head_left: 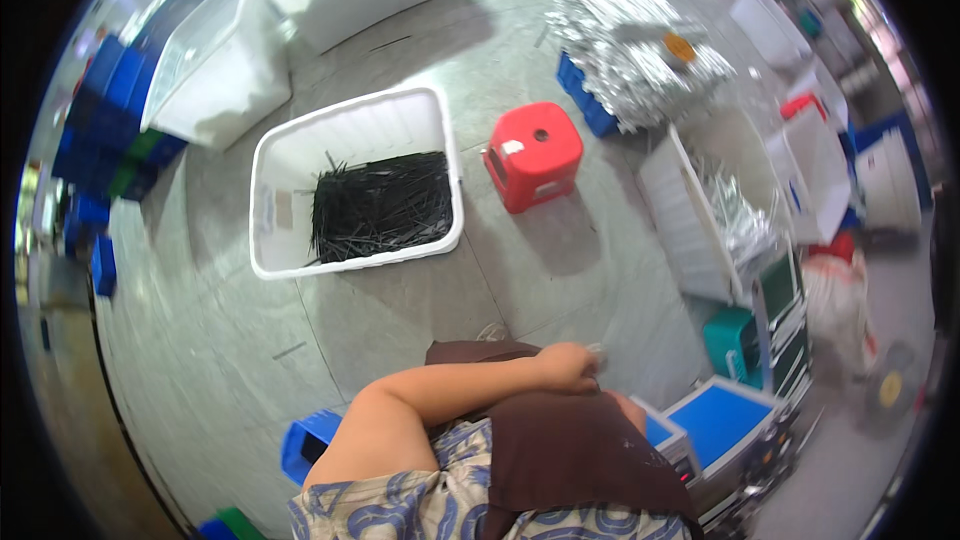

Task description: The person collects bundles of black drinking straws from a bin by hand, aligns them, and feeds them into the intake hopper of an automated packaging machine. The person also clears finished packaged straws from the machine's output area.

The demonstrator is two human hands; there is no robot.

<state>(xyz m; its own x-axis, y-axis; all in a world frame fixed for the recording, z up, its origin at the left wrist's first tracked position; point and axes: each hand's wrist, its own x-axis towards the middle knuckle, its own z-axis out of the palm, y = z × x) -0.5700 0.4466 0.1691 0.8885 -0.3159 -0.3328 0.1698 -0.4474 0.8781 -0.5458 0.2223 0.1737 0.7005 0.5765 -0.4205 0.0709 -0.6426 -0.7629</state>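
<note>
My left forearm reaches across the dark brown apron [570,460], and my left hand [568,368] is in front of it, fingers curled. A small pale blur shows at the fingertips; what it is, I cannot make out. Only a strip of skin, my right arm [628,410], shows at the apron's right edge, and the fingers on that side are hidden. Beside it sits a machine with a blue top [722,422]. Ahead on the floor stands a white bin [290,262] holding many thin black strips [385,208].
A red stool [540,145] stands right of the bin. Behind it, shiny silver strips [640,55] are piled on a blue crate [588,100]. A white tub [690,230] with silver pieces is at right, near a teal container [732,345]. Large white bins [225,75] stand far left.
</note>
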